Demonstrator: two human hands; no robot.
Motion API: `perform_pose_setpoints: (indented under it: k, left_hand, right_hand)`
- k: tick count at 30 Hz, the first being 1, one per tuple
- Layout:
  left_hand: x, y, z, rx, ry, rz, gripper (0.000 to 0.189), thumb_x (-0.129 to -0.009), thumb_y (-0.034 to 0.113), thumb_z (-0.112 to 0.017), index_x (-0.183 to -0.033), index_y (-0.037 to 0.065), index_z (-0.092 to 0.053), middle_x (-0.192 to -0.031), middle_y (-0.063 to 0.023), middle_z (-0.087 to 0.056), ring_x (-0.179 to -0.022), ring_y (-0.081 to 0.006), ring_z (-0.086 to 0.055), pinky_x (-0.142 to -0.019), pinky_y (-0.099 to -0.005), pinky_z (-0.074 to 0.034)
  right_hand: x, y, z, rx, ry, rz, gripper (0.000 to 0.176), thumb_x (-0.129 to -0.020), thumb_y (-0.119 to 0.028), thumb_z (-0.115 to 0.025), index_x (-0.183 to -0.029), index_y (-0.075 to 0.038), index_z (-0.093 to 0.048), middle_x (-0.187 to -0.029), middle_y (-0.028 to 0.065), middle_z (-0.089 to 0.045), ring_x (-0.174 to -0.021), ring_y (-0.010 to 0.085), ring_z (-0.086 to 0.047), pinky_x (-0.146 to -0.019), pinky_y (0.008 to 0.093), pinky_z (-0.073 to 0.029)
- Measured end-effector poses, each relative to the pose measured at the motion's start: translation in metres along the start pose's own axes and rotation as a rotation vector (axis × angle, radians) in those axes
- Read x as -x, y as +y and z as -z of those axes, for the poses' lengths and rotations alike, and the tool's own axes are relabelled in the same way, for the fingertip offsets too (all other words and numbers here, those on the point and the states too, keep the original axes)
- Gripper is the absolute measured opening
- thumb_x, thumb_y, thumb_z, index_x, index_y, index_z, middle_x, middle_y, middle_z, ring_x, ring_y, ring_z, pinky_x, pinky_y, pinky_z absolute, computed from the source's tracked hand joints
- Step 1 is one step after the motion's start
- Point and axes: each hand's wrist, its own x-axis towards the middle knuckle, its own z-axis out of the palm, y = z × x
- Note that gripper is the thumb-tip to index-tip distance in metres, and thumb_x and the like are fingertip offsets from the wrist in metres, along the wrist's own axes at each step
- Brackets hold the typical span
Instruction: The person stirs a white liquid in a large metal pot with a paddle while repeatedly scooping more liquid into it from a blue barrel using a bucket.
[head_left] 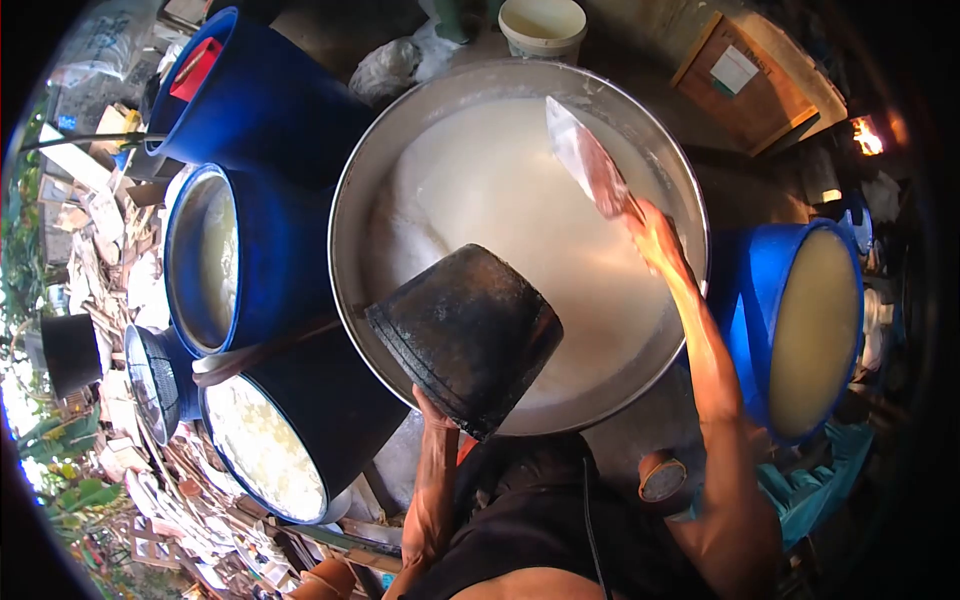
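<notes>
Left hand [432, 408] mostly hidden under tilted scuffed black bucket [465, 335], grip impossible to tell, right hand [655, 235] farther off, clenched round pale flat paddle [585, 160], above wide round metal basin [352, 215].

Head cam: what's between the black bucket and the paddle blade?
Only open white liquid in the metal pan separates the black bucket from the paddle blade, as the head view shows.

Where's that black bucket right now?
The black bucket is low in the middle of the head view, tipped over the near edge of the big metal pan, held from below by the left hand.
</notes>
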Motion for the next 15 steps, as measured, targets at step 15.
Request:
perform_pose_setpoints:
  k: [15]
  left_hand:
    - [-0.003, 0.004, -0.016, -0.018, -0.068, 0.094, 0.047, -0.099, 0.035, -0.049, -0.126, -0.001, -0.060, -0.118, -0.0177, -0.066, -0.103, -0.0308, -0.066, -0.089, -0.0425, -0.056]
  right_hand:
    - [-0.007, 0.097, -0.096, 0.591, -0.128, 0.563, 0.029, -0.098, -0.026, -0.057, -0.123, -0.010, -0.059, -0.087, 0.0230, -0.069, -0.080, 0.0461, -0.067, -0.070, 0.0540, -0.052]
